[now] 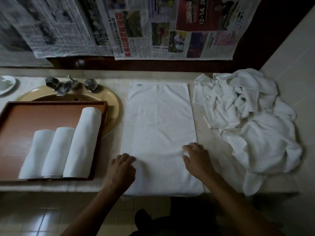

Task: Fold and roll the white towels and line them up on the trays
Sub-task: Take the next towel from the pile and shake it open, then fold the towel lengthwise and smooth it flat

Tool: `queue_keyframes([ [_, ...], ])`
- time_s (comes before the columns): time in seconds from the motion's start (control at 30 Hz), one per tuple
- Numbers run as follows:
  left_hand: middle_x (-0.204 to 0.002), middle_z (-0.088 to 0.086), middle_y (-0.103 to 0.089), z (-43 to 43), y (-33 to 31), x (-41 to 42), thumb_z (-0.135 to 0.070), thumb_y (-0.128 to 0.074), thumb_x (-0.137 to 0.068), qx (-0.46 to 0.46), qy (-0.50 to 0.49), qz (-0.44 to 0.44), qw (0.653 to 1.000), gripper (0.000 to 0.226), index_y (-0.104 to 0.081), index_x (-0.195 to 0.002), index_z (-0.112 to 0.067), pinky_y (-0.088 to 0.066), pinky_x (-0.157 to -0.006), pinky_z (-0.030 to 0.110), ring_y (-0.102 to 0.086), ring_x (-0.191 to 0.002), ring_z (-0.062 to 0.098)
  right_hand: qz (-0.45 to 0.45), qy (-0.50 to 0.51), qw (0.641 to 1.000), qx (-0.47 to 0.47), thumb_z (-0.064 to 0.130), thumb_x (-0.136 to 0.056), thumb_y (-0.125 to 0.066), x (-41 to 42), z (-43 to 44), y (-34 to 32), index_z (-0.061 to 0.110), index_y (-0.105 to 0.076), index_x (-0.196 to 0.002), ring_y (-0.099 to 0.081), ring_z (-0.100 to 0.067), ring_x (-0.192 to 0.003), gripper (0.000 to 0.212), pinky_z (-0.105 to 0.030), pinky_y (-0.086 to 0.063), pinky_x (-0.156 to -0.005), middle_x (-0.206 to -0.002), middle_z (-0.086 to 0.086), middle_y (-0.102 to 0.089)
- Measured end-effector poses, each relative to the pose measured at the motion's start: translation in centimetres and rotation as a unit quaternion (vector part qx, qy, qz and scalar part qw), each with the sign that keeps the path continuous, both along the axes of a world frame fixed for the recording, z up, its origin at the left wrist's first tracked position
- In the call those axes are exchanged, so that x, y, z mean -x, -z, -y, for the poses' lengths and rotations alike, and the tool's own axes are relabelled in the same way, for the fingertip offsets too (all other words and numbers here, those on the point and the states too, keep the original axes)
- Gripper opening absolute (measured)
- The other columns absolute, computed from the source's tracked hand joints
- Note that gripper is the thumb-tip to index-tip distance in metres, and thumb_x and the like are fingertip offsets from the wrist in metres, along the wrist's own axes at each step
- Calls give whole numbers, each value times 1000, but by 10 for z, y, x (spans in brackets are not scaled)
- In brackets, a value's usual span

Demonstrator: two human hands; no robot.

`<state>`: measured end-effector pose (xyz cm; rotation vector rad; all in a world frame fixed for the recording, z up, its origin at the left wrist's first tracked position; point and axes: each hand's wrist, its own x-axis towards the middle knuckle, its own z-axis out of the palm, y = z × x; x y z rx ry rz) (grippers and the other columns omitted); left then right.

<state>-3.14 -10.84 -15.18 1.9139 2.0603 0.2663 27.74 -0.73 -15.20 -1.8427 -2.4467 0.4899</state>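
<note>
At my far left the wooden tray (pixel 34 114) sits partly over the sink (pixel 112 106), and three rolled towels (pixel 57 150) lie on it side by side, touching, the rightmost one the longest. Next comes my left hand (pixel 121 169): knuckles up, fingers bent, the tips on the left edge of the folded towel (pixel 160 130) near its front end (the blur keeps me from telling whether I am pinching the cloth or only pressing it). That towel lies flat and lengthwise on the counter (pixel 200 120), its near end hanging just over the front edge. My right hand (pixel 197 160) rests on the towel's right side, fingers spread and a little bent, tips down on the cloth, gripping nothing. Further right, a crumpled pile of white towels (pixel 247 120) is heaped against the wall.
</note>
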Motion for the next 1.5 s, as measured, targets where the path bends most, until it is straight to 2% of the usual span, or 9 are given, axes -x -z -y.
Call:
queue_keyframes([
  [0.13,-156,11,-45,-53,-6,-34,-34,-64,-97,-6,-26,16,1000,54,-51,-148,-22,-41,-111,47,-45,-141,31,-34,-58,998,-14,36,-95,-63,9,-56,7,20,-51,-148,-38,-35,-144,57,-50,-37,-115,-158,-14,-41],
  [0.23,-165,10,-31,-94,-2,-58,-44,-58,-99,27,3,-8,1000,64,-38,-157,-26,-34,-116,48,-31,-150,34,5,-100,995,1,48,-97,-54,15,-99,11,25,-46,-152,-31,-33,-149,60,-53,-32,-116,-163,-9,-34],
  [0.47,-127,5,-54,-151,-4,-91,-37,-61,-92,62,-59,-36,996,40,-57,-126,-16,-48,-91,40,-52,-112,28,41,-55,997,-33,40,-96,-60,3,-225,5,16,-58,-136,-49,-38,-128,47,-51,-42,-104,-144,-13,-52],
  [0.8,-151,0,-44,-195,-7,-202,-42,-56,-98,45,-32,95,994,58,-44,-151,-19,-44,-105,37,-43,-131,22,-75,10,997,34,27,-102,-56,26,-375,-9,8,-42,-151,-47,-37,-135,54,-42,-38,-113,-147,-19,-47],
  [1.07,-118,3,-52,-195,7,-232,-54,-47,-90,23,-40,2,999,43,-57,-115,-20,-46,-81,42,-50,-102,27,-50,22,996,69,24,-96,-58,25,-406,-7,8,-60,-114,-59,-36,-111,24,-37,-47,-89,-122,-17,-61],
  [1.2,-105,3,-50,-206,2,-241,-66,-43,-84,62,-68,-28,995,51,-55,-103,-20,-42,-74,44,-47,-92,27,-127,91,978,139,22,-90,-52,14,-417,-24,6,-67,-111,-69,-34,-97,30,-41,-57,-87,-102,-16,-72],
  [1.27,-106,2,-48,-210,-1,-247,-67,-43,-83,99,-78,-22,992,52,-54,-104,-21,-44,-77,46,-44,-94,27,-178,118,968,131,24,-83,-47,5,-422,-29,15,-66,-101,-72,-30,-83,28,-40,-60,-74,-88,-12,-71],
  [1.4,-110,2,-45,-220,-19,-249,-38,-52,-92,145,-101,30,984,24,-54,-107,-18,-44,-84,46,-45,-102,27,-226,113,959,131,18,-90,-46,0,-416,-40,22,-63,-89,-63,-20,-71,17,-28,-47,-62,-80,-6,-65],
  [1.5,-95,-2,-48,-223,-37,-233,-19,-51,-92,149,-124,135,972,5,-48,-88,-17,-44,-75,32,-46,-90,20,-297,109,934,168,12,-92,-53,3,-408,-43,26,-70,-88,-65,-15,-70,23,-27,-50,-63,-87,-5,-70],
])
